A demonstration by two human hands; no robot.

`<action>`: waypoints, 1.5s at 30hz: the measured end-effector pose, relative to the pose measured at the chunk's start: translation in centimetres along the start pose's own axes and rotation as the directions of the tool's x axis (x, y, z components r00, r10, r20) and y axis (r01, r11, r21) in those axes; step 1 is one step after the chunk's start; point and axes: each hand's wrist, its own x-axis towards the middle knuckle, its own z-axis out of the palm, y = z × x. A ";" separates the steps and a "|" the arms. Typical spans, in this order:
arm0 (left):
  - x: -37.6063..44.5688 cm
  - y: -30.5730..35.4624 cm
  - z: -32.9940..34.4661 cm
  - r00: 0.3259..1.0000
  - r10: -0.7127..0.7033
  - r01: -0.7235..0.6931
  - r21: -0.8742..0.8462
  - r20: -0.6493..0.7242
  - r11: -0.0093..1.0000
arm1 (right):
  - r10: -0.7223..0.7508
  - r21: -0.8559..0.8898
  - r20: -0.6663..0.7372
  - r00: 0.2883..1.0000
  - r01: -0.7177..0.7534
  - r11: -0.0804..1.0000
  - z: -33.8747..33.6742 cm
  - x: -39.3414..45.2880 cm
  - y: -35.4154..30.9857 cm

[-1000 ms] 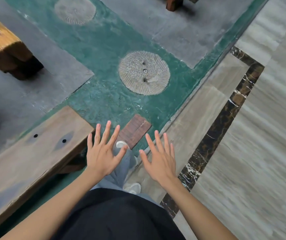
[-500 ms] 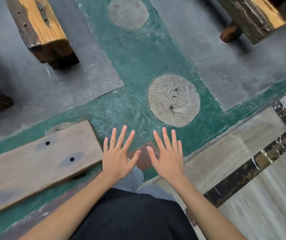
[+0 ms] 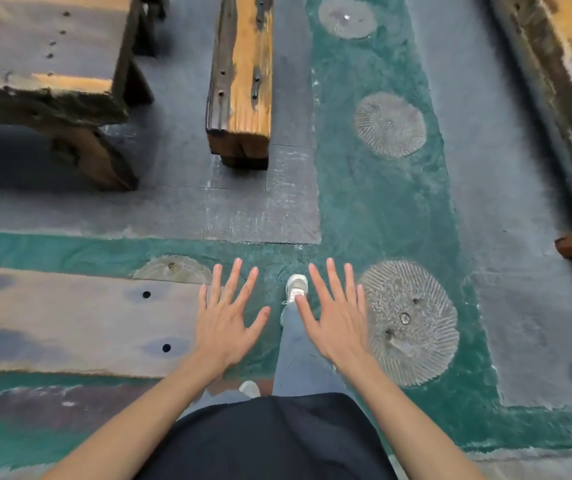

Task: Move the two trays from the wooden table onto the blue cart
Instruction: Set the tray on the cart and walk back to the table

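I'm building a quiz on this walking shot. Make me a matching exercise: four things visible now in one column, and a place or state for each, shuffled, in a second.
Column one:
1. left hand
2. right hand
3. orange-topped bench
4. white shoe

Column two:
A. stepping forward on the green floor strip
B. fingers spread, over the grey plank's end
C. far ahead, on grey paving
D. fingers spread, beside a ribbed round floor disc

Pairs: 1-B, 2-D, 3-C, 4-A

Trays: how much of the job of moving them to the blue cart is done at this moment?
Nothing looks done. Neither tray nor cart is in view. The left hand and right hand are spread and hold nothing, above the green floor beside a wooden bench. Both trays remain to be moved.
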 end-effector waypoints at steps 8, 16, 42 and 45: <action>12.1 -1.6 -0.9 0.946 -0.316 0.312 -0.055 -0.068 0.948 | -0.344 -0.072 0.086 0.935 0.350 0.934 -0.1 18.7 -1.2; 20.3 -2.4 -4.8 0.874 -0.466 0.457 -0.094 -0.139 0.885 | -0.538 -0.068 0.203 0.818 0.560 0.826 -3.0 31.1 -6.8; 27.1 -31.4 -19.2 0.444 -0.855 0.800 -0.311 -0.268 0.513 | -0.762 -0.001 0.487 0.426 0.873 0.488 3.7 49.7 -46.9; 27.6 -34.5 -20.6 0.415 -0.872 0.813 -0.326 -0.259 0.483 | -0.766 0.003 0.487 0.419 0.877 0.481 4.7 51.0 -50.4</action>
